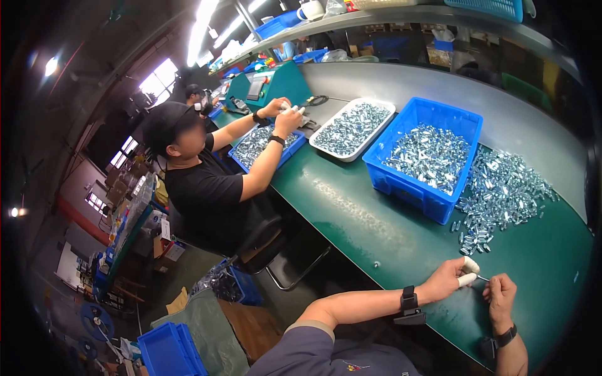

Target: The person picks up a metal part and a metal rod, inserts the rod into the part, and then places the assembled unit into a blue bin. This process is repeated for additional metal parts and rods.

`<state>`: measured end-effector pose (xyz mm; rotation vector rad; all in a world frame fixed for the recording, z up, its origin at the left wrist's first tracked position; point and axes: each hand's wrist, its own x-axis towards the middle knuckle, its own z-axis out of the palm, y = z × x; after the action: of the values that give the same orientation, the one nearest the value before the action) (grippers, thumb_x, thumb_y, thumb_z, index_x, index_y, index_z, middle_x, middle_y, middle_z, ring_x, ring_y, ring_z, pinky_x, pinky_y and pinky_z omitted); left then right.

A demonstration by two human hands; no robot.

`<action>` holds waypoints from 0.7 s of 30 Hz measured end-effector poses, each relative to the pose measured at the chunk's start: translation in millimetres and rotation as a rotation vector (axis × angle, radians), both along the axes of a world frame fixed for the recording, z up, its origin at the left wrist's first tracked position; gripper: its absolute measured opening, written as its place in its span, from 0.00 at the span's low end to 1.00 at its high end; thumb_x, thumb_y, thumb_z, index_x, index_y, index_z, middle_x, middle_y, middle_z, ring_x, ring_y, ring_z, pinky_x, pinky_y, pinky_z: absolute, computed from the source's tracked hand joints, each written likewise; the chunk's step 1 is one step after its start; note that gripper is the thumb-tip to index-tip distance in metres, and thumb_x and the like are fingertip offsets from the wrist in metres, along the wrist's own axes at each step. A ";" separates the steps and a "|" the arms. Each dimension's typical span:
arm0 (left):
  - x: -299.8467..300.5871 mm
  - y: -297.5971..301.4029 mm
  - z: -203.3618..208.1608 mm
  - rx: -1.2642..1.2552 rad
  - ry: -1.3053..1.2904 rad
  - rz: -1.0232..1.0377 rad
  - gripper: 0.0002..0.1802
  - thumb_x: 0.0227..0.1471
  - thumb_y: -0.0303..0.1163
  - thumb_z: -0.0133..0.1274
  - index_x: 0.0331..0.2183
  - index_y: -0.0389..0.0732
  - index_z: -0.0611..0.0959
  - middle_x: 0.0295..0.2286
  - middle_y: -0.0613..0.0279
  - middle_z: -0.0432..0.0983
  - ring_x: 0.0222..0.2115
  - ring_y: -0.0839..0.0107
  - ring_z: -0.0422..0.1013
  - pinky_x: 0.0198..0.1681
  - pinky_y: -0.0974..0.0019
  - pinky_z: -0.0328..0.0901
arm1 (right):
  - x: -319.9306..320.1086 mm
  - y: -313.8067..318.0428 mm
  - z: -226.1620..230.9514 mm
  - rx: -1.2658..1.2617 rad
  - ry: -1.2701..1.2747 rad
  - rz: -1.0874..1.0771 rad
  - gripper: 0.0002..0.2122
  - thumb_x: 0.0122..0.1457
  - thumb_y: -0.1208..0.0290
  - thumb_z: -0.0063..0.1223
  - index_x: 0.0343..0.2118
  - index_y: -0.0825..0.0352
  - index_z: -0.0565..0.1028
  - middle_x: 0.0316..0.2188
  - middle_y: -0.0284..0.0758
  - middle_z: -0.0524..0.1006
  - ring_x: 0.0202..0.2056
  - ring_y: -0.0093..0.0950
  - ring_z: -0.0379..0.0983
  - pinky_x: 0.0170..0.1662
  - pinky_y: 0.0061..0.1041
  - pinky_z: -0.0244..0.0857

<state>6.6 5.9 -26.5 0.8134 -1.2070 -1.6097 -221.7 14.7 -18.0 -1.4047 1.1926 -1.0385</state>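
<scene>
Over the near right part of the green table [338, 219], my two hands meet at a thin, small metal piece [482, 278]. My left hand [445, 280] has white covers on its thumb and a finger, which close on one end of the piece. The fingers of my right hand [501, 296] are curled and pinch the other end. Its exact kind is too small to tell. Beyond my hands lies a loose pile of small shiny metal parts [501, 191]. A deep blue bin [401, 188], full of similar parts, stands left of the pile.
A white tray [342, 155] of metal parts sits left of the bin. Farther left, a co-worker [207, 169] handles something above a blue tray [293, 149]. Green machines [285, 84] stand behind. A shelf [401, 15] runs above the table. Blue crates [170, 351] are at lower left.
</scene>
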 end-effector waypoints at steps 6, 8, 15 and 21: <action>38.9 -17.6 67.9 -0.705 -0.486 0.386 0.08 0.56 0.25 0.59 0.39 0.36 0.82 0.33 0.57 0.79 0.33 0.66 0.76 0.39 0.65 0.70 | -6.6 -0.7 -4.9 0.010 -0.056 -0.066 0.15 0.70 0.61 0.48 0.28 0.65 0.72 0.18 0.28 0.73 0.17 0.14 0.65 0.21 0.14 0.56; 60.8 -48.1 101.9 -0.972 -0.564 0.571 0.09 0.54 0.24 0.60 0.39 0.37 0.82 0.34 0.54 0.79 0.34 0.57 0.77 0.39 0.61 0.71 | -4.9 -2.5 -4.9 0.000 -0.046 -0.046 0.15 0.70 0.61 0.48 0.28 0.65 0.72 0.18 0.27 0.73 0.17 0.14 0.64 0.20 0.14 0.55; 84.9 -96.4 129.5 -1.137 -0.909 0.735 0.14 0.48 0.24 0.61 0.40 0.37 0.81 0.34 0.52 0.78 0.37 0.51 0.74 0.40 0.54 0.70 | -5.9 -9.1 -11.3 -0.025 -0.061 -0.086 0.15 0.71 0.61 0.46 0.29 0.64 0.72 0.18 0.26 0.72 0.18 0.13 0.63 0.21 0.14 0.55; 27.0 -43.7 55.2 -1.134 -1.030 0.029 0.12 0.45 0.27 0.63 0.34 0.38 0.80 0.36 0.53 0.72 0.40 0.52 0.71 0.41 0.55 0.69 | -8.9 -11.0 -3.6 -0.048 -0.148 -0.313 0.15 0.72 0.60 0.46 0.29 0.63 0.71 0.18 0.24 0.69 0.18 0.12 0.61 0.21 0.13 0.53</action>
<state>33.6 -37.8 28.7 0.8331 -2.4171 -0.1594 -230.7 3.7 -21.7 -1.1761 1.3102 -1.3714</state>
